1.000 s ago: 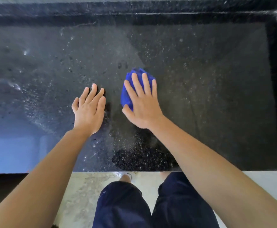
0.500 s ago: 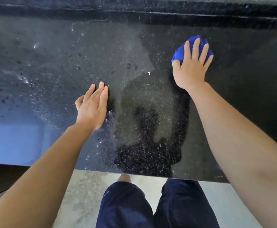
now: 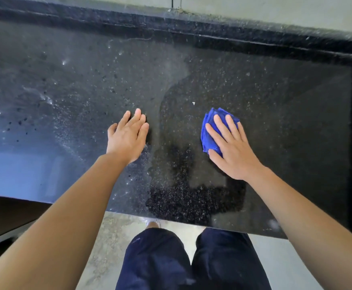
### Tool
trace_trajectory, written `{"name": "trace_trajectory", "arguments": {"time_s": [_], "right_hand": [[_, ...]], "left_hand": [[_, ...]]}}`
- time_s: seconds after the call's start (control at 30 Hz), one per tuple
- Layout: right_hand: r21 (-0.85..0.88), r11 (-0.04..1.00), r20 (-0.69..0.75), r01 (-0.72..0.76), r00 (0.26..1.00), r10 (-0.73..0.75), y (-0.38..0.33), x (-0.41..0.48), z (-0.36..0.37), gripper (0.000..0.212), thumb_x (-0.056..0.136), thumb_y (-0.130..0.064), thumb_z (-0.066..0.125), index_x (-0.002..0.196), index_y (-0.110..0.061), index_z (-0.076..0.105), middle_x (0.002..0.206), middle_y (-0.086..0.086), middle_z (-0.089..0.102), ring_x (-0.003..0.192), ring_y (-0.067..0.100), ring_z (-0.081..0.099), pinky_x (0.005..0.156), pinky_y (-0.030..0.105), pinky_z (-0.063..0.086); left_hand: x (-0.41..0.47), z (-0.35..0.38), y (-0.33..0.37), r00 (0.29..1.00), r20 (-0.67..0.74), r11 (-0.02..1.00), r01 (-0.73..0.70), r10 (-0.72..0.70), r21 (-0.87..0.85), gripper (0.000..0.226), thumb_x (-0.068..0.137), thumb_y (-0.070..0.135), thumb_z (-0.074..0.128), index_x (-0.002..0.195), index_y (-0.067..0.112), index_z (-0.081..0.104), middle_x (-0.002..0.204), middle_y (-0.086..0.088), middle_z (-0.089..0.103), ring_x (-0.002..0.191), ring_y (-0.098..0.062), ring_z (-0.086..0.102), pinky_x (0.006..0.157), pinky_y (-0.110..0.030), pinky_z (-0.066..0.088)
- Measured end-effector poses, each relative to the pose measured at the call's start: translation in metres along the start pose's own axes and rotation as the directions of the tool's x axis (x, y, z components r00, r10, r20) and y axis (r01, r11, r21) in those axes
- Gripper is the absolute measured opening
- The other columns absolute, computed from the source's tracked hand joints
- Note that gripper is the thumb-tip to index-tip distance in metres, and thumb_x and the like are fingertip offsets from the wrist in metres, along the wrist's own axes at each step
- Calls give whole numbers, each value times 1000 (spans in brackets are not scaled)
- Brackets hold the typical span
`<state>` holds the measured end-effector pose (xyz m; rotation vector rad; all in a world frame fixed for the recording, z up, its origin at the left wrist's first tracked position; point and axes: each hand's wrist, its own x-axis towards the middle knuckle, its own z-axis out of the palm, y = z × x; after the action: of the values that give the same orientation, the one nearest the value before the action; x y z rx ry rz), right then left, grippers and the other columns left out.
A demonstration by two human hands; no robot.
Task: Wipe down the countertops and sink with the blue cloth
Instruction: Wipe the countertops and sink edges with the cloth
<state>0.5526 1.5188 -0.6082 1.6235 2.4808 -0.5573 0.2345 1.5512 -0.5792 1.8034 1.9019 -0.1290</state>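
Pressing the bunched blue cloth (image 3: 209,132) flat (fingers spread), right hand (image 3: 231,147); left hand (image 3: 127,139) open on speckled countertop (image 3: 275,101).

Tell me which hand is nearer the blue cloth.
Right. The right hand lies flat on the blue cloth; the left hand rests on the countertop, apart to its left.

Place: I read this as a kitchen, or a similar utility space in a home.
Worktop: a long, polished black speckled stone countertop (image 3: 275,97) fills my view, with water droplets on it.
Back edge: a raised black stone upstand (image 3: 171,28) runs against a plain pale wall (image 3: 275,11).
Floor: bare grey concrete floor (image 3: 112,237) shows below the counter's front edge.
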Motion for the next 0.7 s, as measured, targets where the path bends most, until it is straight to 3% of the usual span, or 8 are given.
{"name": "trace_trajectory", "arguments": {"time_s": [0.1,0.17,0.47,0.7], "right_hand": [[47,975,34,-216,976,214,6,-11,-3,69,98,-53,17,160,-25,5,167,2,-13,152,29,-18,123,54,-5],[23,964,31,-265,964,264,-2,-7,-2,68,100,-49,18,160,-22,1,167,6,-14,152,35,-17,121,57,-4],[16,980,33,-196,980,195,2,-3,1,68,104,-47,30,161,-18,4,167,13,-7,152,43,-7,119,62,2],[19,981,62,-195,979,194,3,-4,0,67,104,-48,23,160,-19,2,167,12,-9,152,41,-9,119,61,0]], "left_hand": [[2,-3,4,999,37,999,15,-16,31,49,106,41,17,151,27,33,164,11,14,152,-14,5,119,-48,12],[2,-3,9,999,44,999,25,-27,45,51,106,42,16,151,24,33,164,9,13,152,-16,5,120,-51,14],[1,-4,22,992,80,990,94,-102,103,55,106,46,21,155,22,24,165,7,8,153,-17,0,121,-51,13],[0,-6,24,994,54,993,93,-97,74,52,105,47,23,150,22,34,165,5,14,152,-19,7,119,-52,20]]}}
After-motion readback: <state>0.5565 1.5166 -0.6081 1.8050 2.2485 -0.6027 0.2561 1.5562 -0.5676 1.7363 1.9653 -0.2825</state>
